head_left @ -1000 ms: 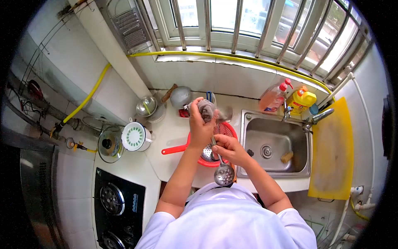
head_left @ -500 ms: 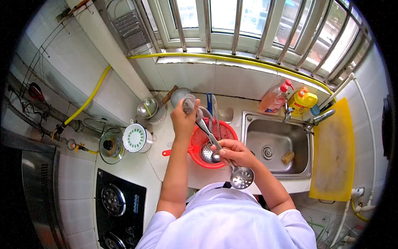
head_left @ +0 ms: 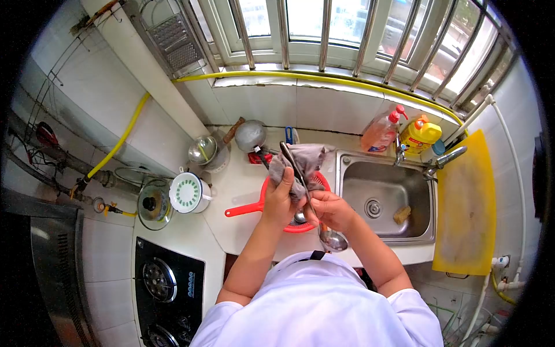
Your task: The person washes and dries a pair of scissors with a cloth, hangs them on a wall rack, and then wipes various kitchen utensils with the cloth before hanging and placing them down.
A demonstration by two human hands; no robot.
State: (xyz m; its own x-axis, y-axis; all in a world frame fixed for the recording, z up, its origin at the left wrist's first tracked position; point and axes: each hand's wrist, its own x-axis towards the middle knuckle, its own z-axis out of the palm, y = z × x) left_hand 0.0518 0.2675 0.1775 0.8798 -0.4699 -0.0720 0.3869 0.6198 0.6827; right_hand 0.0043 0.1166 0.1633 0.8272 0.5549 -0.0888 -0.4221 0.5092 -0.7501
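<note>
My left hand (head_left: 280, 202) is wrapped around a grey cloth (head_left: 312, 157), which is folded about the long handle of a metal slotted ladle. Below it, my right hand (head_left: 333, 210) grips the lower part of the same handle. The slotted ladle (head_left: 333, 241) hangs bowl-down near my chest, just past the counter's front edge, its holes hard to make out now. Under my hands a red plastic colander (head_left: 245, 209) rests on the counter, with other metal utensils partly hidden inside it.
Right of the colander is a steel sink (head_left: 370, 185) with a sponge-like piece (head_left: 402, 214). A pump bottle (head_left: 381, 130), a yellow bottle (head_left: 420, 137) and a faucet (head_left: 445, 161) stand behind. To the left are an enamel pot (head_left: 188, 192), a lidded pan (head_left: 155, 202) and a gas stove (head_left: 173, 283).
My left hand has come down and toward me along the ladle's handle. The cloth, bunched in that hand before, now spreads out around the handle. The ladle's bowl has shifted slightly up.
</note>
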